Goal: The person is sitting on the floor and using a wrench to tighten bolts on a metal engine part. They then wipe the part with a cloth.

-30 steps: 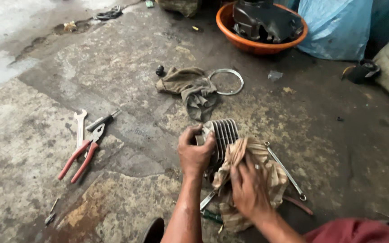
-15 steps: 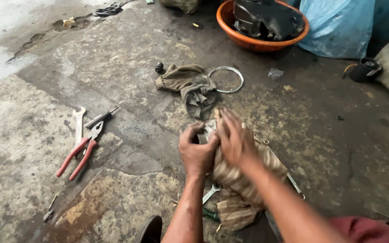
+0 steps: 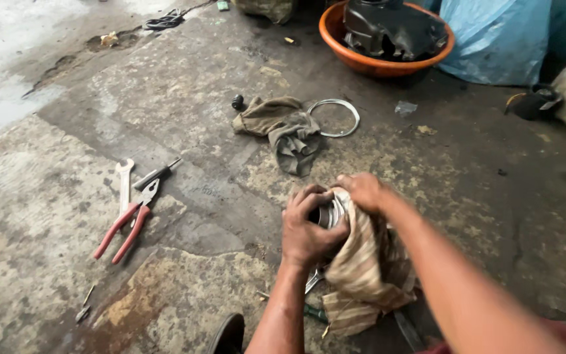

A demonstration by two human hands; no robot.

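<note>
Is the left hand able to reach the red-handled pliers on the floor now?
Probably yes, but not freely: the left hand grips the metal part, though bare floor separates it from the pliers.

Left hand [image 3: 309, 229]: fingers curled, clenched, knuckles up, back toward camera. Left forearm bare, rising from 6 o'clock, near vertical. Right hand [image 3: 361, 190]: just at 1 o'clock of left hand, fingers bent downward, closed. Right forearm bare, entering from 5 o'clock, slanting toward 11 o'clock. Hands close together, nearly touching.
</note>
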